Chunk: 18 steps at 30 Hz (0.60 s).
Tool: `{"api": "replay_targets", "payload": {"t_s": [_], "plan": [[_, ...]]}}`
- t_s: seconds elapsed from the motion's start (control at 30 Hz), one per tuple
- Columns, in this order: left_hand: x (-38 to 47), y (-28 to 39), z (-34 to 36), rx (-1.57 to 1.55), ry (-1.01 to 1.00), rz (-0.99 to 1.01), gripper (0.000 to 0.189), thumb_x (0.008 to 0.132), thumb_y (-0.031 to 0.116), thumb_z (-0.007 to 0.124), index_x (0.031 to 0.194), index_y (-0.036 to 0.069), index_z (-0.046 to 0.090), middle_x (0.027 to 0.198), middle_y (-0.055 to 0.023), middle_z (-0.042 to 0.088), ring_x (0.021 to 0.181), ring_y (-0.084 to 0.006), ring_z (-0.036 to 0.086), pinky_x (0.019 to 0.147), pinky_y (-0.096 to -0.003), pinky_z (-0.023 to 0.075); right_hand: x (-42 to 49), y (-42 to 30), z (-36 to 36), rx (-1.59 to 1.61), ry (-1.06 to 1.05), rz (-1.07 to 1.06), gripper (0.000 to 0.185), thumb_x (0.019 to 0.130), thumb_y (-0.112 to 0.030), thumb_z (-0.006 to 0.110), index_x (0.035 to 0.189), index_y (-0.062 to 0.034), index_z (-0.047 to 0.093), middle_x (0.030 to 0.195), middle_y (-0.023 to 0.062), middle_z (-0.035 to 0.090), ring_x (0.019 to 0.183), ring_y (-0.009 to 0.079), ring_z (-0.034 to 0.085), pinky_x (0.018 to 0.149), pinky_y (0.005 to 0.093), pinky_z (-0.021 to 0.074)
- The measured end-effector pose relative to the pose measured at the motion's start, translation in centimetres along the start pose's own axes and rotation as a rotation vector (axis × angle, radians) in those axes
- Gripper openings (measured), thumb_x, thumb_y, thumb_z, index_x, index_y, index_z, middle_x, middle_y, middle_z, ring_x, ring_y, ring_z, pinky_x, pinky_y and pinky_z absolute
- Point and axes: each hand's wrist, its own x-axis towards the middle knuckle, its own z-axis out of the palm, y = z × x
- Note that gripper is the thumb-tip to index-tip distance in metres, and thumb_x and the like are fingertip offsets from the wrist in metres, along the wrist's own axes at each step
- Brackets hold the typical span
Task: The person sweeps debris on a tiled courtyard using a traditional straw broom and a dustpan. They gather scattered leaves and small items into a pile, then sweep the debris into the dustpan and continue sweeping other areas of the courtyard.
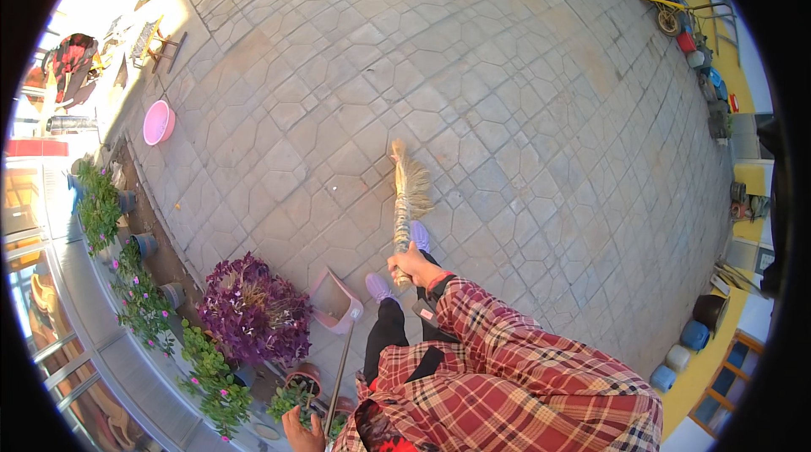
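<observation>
My right hand (pixel 415 267) is closed around the bound handle of a straw hand broom (pixel 402 211). The broom points away from me over the paving, its bristles fanned to the right. At the bottom edge of the view is my left hand (pixel 303 432), its fingers bent beside the long handle (pixel 342 366) of a pink dustpan (pixel 350 314). Whether those fingers grip the handle is not clear. The dustpan rests on the paving, left of my purple shoes (pixel 379 287).
A purple-leaved plant (pixel 256 309) stands close left of the dustpan. Potted flowers (pixel 142 300) line the windowed wall. Farther off are a pink basin (pixel 159 123) and a chair (pixel 152 43). A wheelbarrow (pixel 668 15) and several containers (pixel 695 335) stand along the right wall.
</observation>
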Motion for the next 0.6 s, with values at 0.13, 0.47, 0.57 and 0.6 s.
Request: {"api": "replay_targets", "payload": {"t_s": [0.13,0.47,0.57,0.6], "plan": [[3.2,3.8,1.3,-0.044,0.032,0.156,0.038,0.077,0.018,0.068,0.109,0.002,0.057,0.096,-0.0187,0.06,0.09,-0.0377,0.058,0.08,-0.0416,0.0476,-1.8,-4.1,1.4,-0.136,-0.375,0.038,0.087,0.071,0.005,0.061,0.144,-0.0119,0.017,0.068,0.0094,0.054,0.048,0.0183,0.055,0.037,0.038,0.0467],[1.6,0.6,7.5,-0.404,-0.175,-0.278,0.025,0.08,0.012,0.071,0.097,-0.004,0.063,0.081,-0.0117,0.067,0.07,-0.0167,0.065,0.067,-0.0282,0.052,-8.8,-9.7,-20.5,-0.319,0.066,-0.198,0.097,0.067,0.008,0.06,0.149,-0.0141,0.014,0.067,0.0099,0.055,0.046,0.0183,0.053,0.036,0.0357,0.0439],[-0.2,-0.7,11.0,-0.456,-0.218,-0.344,0.023,0.081,0.013,0.07,0.096,-0.004,0.063,0.078,-0.0114,0.069,0.07,-0.0156,0.066,0.066,-0.0283,0.0527,-3.1,-13.1,-25.0,-0.209,0.257,-0.157,0.091,0.068,0.008,0.06,0.144,-0.0077,0.013,0.066,0.0112,0.054,0.045,0.0204,0.053,0.036,0.037,0.0441],[-0.7,-1.3,11.9,-0.458,-0.235,-0.379,0.023,0.081,0.012,0.07,0.097,-0.004,0.063,0.079,-0.0114,0.069,0.071,-0.0152,0.066,0.066,-0.0282,0.0524,-0.5,-14.0,-25.1,-0.11,0.218,-0.11,0.087,0.068,0.008,0.06,0.14,-0.0054,0.015,0.066,0.0115,0.054,0.045,0.021,0.053,0.037,0.0376,0.0445]]}}
